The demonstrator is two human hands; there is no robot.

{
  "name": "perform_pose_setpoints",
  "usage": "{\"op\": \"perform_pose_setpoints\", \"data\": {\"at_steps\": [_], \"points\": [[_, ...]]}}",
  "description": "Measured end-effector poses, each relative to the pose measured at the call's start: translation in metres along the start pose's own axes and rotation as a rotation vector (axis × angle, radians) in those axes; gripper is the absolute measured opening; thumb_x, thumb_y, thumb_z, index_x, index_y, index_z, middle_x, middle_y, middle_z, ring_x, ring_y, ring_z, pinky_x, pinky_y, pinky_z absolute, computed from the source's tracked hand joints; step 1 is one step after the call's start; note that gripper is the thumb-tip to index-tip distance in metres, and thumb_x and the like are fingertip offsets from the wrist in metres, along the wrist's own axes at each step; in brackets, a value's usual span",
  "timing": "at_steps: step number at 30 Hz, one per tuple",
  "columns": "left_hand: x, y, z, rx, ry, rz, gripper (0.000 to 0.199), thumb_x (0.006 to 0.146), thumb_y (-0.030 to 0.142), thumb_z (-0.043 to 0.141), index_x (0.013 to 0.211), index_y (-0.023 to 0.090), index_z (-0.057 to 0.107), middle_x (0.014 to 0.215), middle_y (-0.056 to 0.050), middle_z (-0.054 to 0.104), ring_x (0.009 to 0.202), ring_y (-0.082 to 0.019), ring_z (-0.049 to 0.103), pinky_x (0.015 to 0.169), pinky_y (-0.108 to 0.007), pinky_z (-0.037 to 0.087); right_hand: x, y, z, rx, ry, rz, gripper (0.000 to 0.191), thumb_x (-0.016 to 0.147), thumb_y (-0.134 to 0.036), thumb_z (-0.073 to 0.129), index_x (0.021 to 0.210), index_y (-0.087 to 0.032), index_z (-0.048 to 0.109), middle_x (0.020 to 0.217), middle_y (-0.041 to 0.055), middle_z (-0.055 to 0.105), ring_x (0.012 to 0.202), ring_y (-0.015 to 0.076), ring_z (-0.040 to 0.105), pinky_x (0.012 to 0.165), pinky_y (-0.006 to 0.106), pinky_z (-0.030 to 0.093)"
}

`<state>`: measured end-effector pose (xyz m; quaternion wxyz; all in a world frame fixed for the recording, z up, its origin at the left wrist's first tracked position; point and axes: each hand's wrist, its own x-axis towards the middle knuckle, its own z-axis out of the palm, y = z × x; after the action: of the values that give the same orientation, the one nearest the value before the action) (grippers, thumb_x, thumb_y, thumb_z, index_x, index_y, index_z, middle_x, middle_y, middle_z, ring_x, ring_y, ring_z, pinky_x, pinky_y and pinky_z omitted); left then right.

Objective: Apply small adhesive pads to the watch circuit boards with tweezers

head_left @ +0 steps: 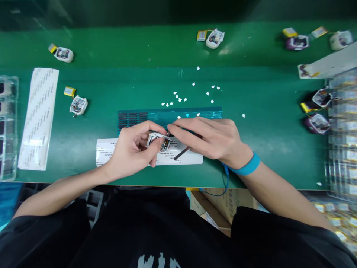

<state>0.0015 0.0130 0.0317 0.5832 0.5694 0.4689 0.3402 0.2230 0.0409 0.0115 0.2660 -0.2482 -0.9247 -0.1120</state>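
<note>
Fingers of the left hand [134, 149] close around a small white housing [166, 144], thumb pressed across its open face, where circuitry shows. The piece is held above a white printed sheet [192, 152] near the front edge of the green surface [273, 156]. On the right hand [212, 137], the fingers are curled about a slim dark tool [182, 153], whose free end slants down over the sheet; thumb and forefinger tips meet at the housing's upper right edge, and whether they pinch anything small there cannot be told. A blue wrist strap [247, 165] rings the right wrist, with a blue cable [227, 178] below it. Just behind the hands lies a teal strip sheet [156, 114] with dark bars at its left end, and small white dots [180, 99] are scattered beyond it. Another white unit [79, 105] sits to the left beside its yellow battery [69, 91]. A purple unit [317, 123] rests at the right, near stacked clear trays [344, 152].
</note>
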Motion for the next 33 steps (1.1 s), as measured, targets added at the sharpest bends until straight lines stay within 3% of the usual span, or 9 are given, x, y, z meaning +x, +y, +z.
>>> {"op": "perform_pose_setpoints", "data": {"at_steps": [5, 9, 15, 21, 25, 29, 33], "points": [[-0.001, -0.001, 0.001, 0.054, 0.022, 0.022, 0.009, 0.086, 0.008, 0.063, 0.091, 0.016, 0.064, 0.046, 0.007, 0.058, 0.034, -0.009, 0.059, 0.031, -0.013, 0.04, -0.001, 0.004, -0.002, -0.055, -0.002, -0.087, 0.029, 0.098, -0.01, 0.054, 0.124, -0.022, 0.061, 0.099, -0.002, 0.077, 0.066, 0.0083, 0.064, 0.048, 0.023, 0.042], [-0.001, -0.004, 0.001, 0.066, 0.057, 0.041, 0.01, 0.086, 0.01, 0.065, 0.093, 0.016, 0.065, 0.047, 0.007, 0.058, 0.035, -0.01, 0.061, 0.032, -0.014, 0.041, -0.002, 0.005, -0.001, -0.059, 0.008, -0.124, 0.027, 0.096, -0.008, 0.056, 0.121, -0.017, 0.062, 0.095, 0.0006, 0.078, 0.067, 0.0099, 0.065, 0.047, 0.024, 0.043], [-0.002, -0.007, 0.001, 0.119, 0.077, 0.036, 0.006, 0.09, 0.017, 0.064, 0.096, 0.019, 0.064, 0.052, 0.005, 0.063, 0.045, -0.016, 0.069, 0.037, -0.018, 0.048, -0.002, -0.004, 0.002, 0.03, -0.042, -0.085, 0.025, 0.097, -0.009, 0.052, 0.117, -0.015, 0.064, 0.099, 0.0045, 0.077, 0.08, 0.0137, 0.07, 0.054, 0.024, 0.048], [-0.007, -0.012, 0.002, 0.262, 0.082, 0.134, 0.011, 0.091, 0.017, 0.064, 0.102, 0.018, 0.062, 0.065, 0.002, 0.072, 0.057, -0.016, 0.074, 0.051, -0.02, 0.057, 0.0, -0.021, 0.01, 0.014, -0.008, 0.063, 0.023, 0.095, -0.007, 0.049, 0.107, -0.009, 0.068, 0.088, 0.0075, 0.076, 0.07, 0.0156, 0.068, 0.051, 0.027, 0.046], [-0.007, -0.014, 0.005, 0.213, 0.116, 0.19, 0.01, 0.089, 0.015, 0.066, 0.097, 0.018, 0.061, 0.069, 0.001, 0.073, 0.056, -0.015, 0.073, 0.052, -0.02, 0.058, 0.002, -0.03, 0.008, -0.012, -0.013, 0.092, 0.025, 0.096, -0.009, 0.048, 0.113, -0.006, 0.066, 0.104, 0.0113, 0.077, 0.068, 0.014, 0.069, 0.05, 0.026, 0.047], [-0.003, -0.012, 0.001, 0.104, 0.07, 0.189, 0.004, 0.091, 0.016, 0.064, 0.091, 0.018, 0.06, 0.064, 0.002, 0.068, 0.049, -0.013, 0.069, 0.045, -0.019, 0.054, 0.006, -0.03, 0.005, 0.345, -0.002, 0.311, 0.023, 0.098, -0.013, 0.053, 0.116, -0.011, 0.066, 0.097, 0.0057, 0.079, 0.065, 0.0116, 0.069, 0.052, 0.023, 0.048], [-0.002, -0.013, -0.003, 0.096, -0.003, 0.195, 0.004, 0.092, 0.015, 0.063, 0.093, 0.018, 0.06, 0.074, 0.0, 0.07, 0.052, -0.012, 0.069, 0.045, -0.02, 0.053, 0.013, -0.029, 0.003, 0.762, -0.003, 0.552, 0.014, 0.096, -0.021, 0.061, 0.105, -0.014, 0.069, 0.085, 0.0009, 0.077, 0.055, 0.0076, 0.063, 0.052, 0.02, 0.045]]}}
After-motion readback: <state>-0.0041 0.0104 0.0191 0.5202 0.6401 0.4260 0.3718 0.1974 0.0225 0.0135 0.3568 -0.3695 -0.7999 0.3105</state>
